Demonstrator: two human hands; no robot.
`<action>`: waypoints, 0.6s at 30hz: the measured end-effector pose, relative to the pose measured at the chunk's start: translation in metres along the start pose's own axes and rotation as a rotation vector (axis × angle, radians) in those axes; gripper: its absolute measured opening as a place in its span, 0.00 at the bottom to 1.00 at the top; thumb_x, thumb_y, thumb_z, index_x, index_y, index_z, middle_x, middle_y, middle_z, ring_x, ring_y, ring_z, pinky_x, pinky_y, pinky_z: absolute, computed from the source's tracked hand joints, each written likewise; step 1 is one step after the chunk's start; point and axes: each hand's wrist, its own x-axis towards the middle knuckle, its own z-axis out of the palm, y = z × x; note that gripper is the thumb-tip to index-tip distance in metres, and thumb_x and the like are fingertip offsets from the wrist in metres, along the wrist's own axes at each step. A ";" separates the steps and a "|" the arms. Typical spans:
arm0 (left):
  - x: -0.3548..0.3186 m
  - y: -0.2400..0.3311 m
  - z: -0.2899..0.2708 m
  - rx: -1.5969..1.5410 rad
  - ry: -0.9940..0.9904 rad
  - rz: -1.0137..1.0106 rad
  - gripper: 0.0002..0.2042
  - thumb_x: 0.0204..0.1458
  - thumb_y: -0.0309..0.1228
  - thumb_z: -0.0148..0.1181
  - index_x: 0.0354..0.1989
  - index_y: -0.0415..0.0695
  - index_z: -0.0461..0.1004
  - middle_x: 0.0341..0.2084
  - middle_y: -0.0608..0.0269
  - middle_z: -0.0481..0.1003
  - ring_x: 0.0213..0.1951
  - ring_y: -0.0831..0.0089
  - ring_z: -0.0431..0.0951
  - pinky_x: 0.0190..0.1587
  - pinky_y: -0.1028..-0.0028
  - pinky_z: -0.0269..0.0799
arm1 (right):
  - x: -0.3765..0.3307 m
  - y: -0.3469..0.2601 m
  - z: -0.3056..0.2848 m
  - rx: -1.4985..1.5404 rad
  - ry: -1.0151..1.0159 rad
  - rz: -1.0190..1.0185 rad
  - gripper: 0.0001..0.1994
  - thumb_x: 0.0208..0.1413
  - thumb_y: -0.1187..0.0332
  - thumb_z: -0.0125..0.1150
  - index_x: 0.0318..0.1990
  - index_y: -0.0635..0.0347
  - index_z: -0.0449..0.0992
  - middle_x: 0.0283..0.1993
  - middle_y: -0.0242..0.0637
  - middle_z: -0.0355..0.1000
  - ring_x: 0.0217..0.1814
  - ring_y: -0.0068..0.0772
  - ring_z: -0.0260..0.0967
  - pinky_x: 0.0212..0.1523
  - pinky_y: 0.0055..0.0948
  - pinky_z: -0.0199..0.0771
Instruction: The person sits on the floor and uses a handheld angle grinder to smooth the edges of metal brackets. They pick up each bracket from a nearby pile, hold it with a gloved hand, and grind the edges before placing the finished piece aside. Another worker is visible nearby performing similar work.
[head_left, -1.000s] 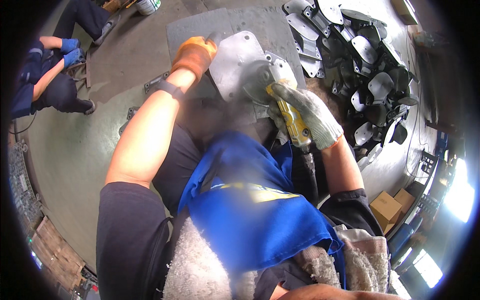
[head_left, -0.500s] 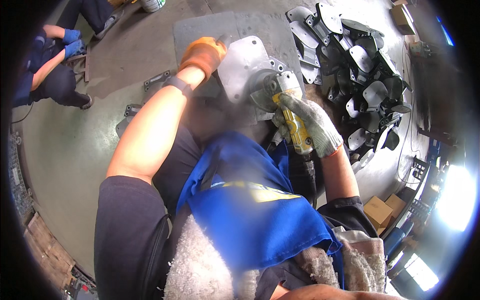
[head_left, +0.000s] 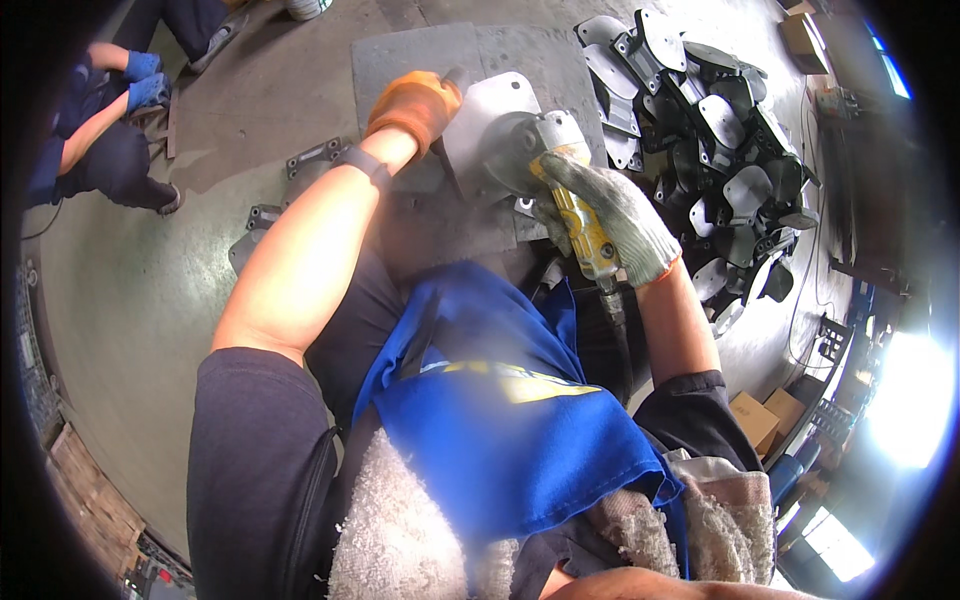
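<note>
Right hand (head_left: 610,215) grips yellow grinder (head_left: 580,225); left hand (head_left: 412,105) steadies pale-grey metal plate (head_left: 480,115).

A matt grey metal plate (head_left: 492,112) meets the glossy yellow plastic-bodied grinder (head_left: 575,215), gripped by knitted cloth gloves, above a smooth blue cloth apron (head_left: 510,420) and dull concrete floor (head_left: 150,300).

Metal plate (head_left: 490,115) lies on the mat (head_left: 420,60), parts pile (head_left: 720,170) to its right

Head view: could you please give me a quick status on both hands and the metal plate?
Left hand, orange glove, steadies flat grey metal plate. Right hand, grey knit glove, grips yellow-handled grinder against it. Heap of dark metal parts alongside.
</note>
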 end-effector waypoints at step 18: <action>0.000 -0.001 0.002 0.015 0.024 0.025 0.22 0.61 0.44 0.47 0.50 0.44 0.83 0.50 0.46 0.81 0.53 0.43 0.80 0.57 0.56 0.74 | 0.008 0.015 -0.021 -0.140 -0.056 -0.064 0.23 0.61 0.50 0.69 0.48 0.63 0.79 0.32 0.35 0.78 0.25 0.23 0.74 0.25 0.22 0.75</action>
